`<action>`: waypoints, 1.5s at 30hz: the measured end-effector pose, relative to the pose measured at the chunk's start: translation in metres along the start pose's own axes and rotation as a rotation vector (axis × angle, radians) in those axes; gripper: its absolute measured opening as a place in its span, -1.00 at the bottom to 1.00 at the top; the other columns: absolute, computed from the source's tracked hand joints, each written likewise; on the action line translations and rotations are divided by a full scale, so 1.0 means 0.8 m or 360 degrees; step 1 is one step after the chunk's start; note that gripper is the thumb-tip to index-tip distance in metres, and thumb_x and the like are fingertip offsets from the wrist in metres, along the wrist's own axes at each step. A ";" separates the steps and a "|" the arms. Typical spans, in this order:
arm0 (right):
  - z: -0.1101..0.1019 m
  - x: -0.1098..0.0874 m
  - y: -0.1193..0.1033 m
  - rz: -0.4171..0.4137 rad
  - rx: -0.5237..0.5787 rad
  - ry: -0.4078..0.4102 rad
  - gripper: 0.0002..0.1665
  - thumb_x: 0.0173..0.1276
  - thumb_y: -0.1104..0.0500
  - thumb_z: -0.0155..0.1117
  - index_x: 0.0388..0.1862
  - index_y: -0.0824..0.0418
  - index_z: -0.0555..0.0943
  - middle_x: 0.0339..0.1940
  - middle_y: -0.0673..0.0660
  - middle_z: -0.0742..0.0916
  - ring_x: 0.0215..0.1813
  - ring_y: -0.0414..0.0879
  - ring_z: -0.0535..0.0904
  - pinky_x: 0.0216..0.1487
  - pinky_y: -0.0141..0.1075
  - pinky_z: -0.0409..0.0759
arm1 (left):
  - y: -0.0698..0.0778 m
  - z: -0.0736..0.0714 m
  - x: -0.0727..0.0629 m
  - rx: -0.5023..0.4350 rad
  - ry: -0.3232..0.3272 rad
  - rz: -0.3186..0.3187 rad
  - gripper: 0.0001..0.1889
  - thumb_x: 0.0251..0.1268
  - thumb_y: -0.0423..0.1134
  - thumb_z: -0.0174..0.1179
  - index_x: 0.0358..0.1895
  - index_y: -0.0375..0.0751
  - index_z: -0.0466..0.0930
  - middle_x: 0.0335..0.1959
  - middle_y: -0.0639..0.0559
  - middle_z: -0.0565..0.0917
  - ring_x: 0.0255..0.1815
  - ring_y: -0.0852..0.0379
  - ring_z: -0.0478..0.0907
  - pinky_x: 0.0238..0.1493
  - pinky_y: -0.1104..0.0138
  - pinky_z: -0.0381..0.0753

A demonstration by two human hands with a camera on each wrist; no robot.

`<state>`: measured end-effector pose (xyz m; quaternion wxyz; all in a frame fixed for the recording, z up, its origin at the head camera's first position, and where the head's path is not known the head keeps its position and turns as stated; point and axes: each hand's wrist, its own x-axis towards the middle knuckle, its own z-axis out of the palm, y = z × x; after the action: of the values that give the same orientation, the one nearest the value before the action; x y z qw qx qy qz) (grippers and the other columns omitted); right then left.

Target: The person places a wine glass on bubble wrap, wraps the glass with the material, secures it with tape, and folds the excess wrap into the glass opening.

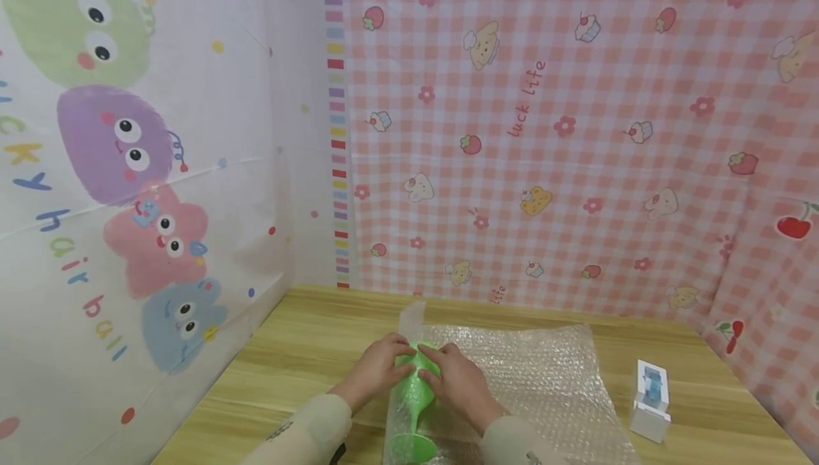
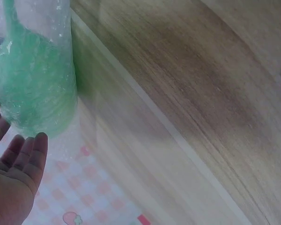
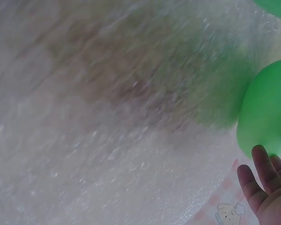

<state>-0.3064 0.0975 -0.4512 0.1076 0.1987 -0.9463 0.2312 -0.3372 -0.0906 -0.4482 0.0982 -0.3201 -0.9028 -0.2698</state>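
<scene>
A bright green goblet [image 1: 417,397] lies on its side on a sheet of bubble wrap [image 1: 537,372], its round foot towards me and its bowl away. The sheet's left part passes over the goblet's left side; in the left wrist view the green bowl [image 2: 35,79] shows through it. At the bowl's far end my left hand [image 1: 379,365] pinches the wrap against the goblet. My right hand [image 1: 462,383] holds the bowl from the right, thumb and index finger on the green surface. Bare green bowl [image 3: 264,112] appears in the right wrist view, fingertips against its end.
To the right on the wooden table [image 1: 716,408] stands a small white block with a blue roll-like piece [image 1: 652,385] in its top. Patterned cloths [image 1: 563,166] hang behind and at the sides. The wrap's far left corner [image 1: 412,317] sticks up.
</scene>
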 end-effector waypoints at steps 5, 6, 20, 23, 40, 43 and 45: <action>-0.005 -0.002 0.003 0.0044 0.0014 -0.0049 -0.51 0.39 -0.01 0.30 0.27 0.05 0.61 -0.07 0.21 0.59 -0.30 -0.02 0.56 -0.35 -0.10 0.60 | 0.006 0.001 0.000 -0.0014 -0.0008 0.0026 -0.69 0.31 -0.29 0.29 0.02 -0.42 0.66 -0.02 -0.20 0.60 0.02 -0.14 0.57 0.12 0.01 0.56; -0.006 -0.002 0.005 0.0067 0.0036 -0.0056 -0.51 0.38 -0.02 0.31 0.26 0.05 0.62 -0.08 0.20 0.59 -0.30 -0.03 0.55 -0.35 -0.11 0.60 | 0.007 0.001 0.000 -0.0028 0.0001 0.0027 -0.69 0.31 -0.30 0.27 0.04 -0.43 0.65 0.00 -0.22 0.61 0.03 -0.16 0.57 0.12 0.00 0.56; -0.008 -0.007 0.020 0.0030 0.0156 0.0023 -0.55 0.33 0.00 0.36 0.16 0.12 0.68 -0.09 0.24 0.72 -0.32 -0.05 0.65 -0.27 -0.07 0.65 | 0.001 0.006 0.005 -0.0138 -0.0065 -0.0016 -0.73 0.31 -0.29 0.28 0.00 -0.35 0.65 0.22 -0.33 0.50 0.23 -0.28 0.46 0.23 -0.08 0.48; -0.009 -0.010 0.022 0.0002 0.0166 0.0077 -0.56 0.30 0.02 0.38 0.12 0.14 0.70 -0.06 0.24 0.75 -0.26 0.02 0.68 -0.18 0.00 0.65 | 0.002 0.008 0.006 -0.0122 -0.0067 0.0003 -0.73 0.29 -0.27 0.29 -0.01 -0.33 0.64 0.27 -0.37 0.47 0.28 -0.32 0.42 0.31 -0.14 0.37; -0.009 -0.006 0.023 0.0049 0.0111 0.0000 -0.38 0.40 -0.12 0.27 0.28 0.23 0.57 0.12 0.32 0.63 0.02 0.22 0.62 0.04 0.16 0.59 | 0.017 0.007 0.013 -0.0037 -0.0109 -0.0012 -0.69 0.21 -0.22 0.34 -0.04 -0.31 0.64 0.19 -0.31 0.54 0.21 -0.25 0.50 0.29 -0.05 0.43; -0.006 -0.006 0.023 0.0035 0.0148 0.0034 -0.41 0.38 -0.09 0.30 0.22 0.28 0.60 0.12 0.33 0.62 -0.06 0.16 0.65 0.01 0.12 0.60 | 0.019 0.006 0.013 -0.0033 -0.0110 -0.0027 -0.68 0.22 -0.20 0.34 -0.02 -0.30 0.64 0.21 -0.31 0.53 0.22 -0.25 0.49 0.29 -0.07 0.42; -0.004 -0.005 0.023 0.0011 0.0172 0.0057 -0.42 0.37 -0.06 0.32 0.20 0.30 0.61 0.08 0.32 0.64 -0.15 0.11 0.66 -0.04 0.08 0.62 | 0.018 0.006 0.012 -0.0047 -0.0110 -0.0036 -0.69 0.23 -0.22 0.33 -0.01 -0.30 0.64 0.23 -0.31 0.52 0.24 -0.26 0.48 0.30 -0.09 0.41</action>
<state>-0.3098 0.1154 -0.4566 0.1128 0.1966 -0.9310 0.2859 -0.3356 -0.0739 -0.4429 0.0592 -0.3205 -0.9051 -0.2730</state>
